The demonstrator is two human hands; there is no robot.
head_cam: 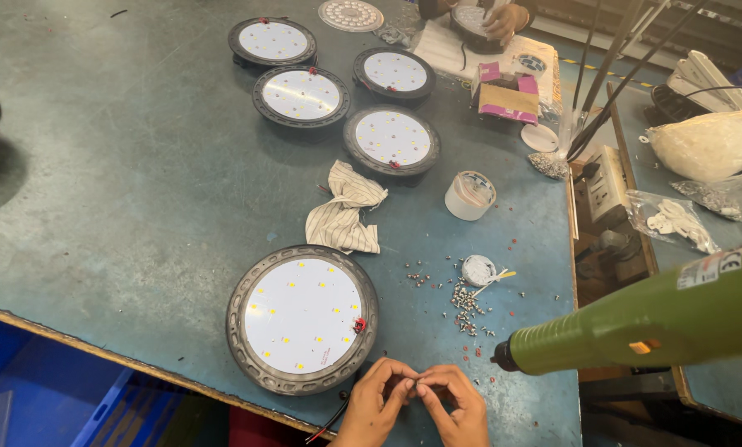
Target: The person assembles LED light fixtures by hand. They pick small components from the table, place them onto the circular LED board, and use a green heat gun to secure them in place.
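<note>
- While both hands work at the near edge of the desk (122,190), the left hand (372,406) and the right hand (455,406) meet fingertip to fingertip, each grip pressed together, pinching something too small to identify; it may be the ends of the thin wires.
- Red and black wires (325,426) run from below the left hand over the desk's near edge.
- Round lamp fixture (302,319), dark ribbed rim, white board with small diodes face up, lies just beside the hands at the near edge; a small red connector (359,324) sits at its right rim. By my judgement, this unit is the one in hand and not yet finished.
- Four similar fixtures (391,139) lie grouped toward the far edge, each with board fitted; whether they are complete cannot be told.
- Loose screws (467,305) lie scattered right of the near fixture, near a small white round part (477,269).
- Striped cloth (344,209), crumpled, mid-desk.
- Tape roll (470,195), white, right of the cloth.
- Green power screwdriver (636,319) hangs at the right edge, unheld.
- Another person's hand (503,21) handles a further fixture at the far edge.
</note>
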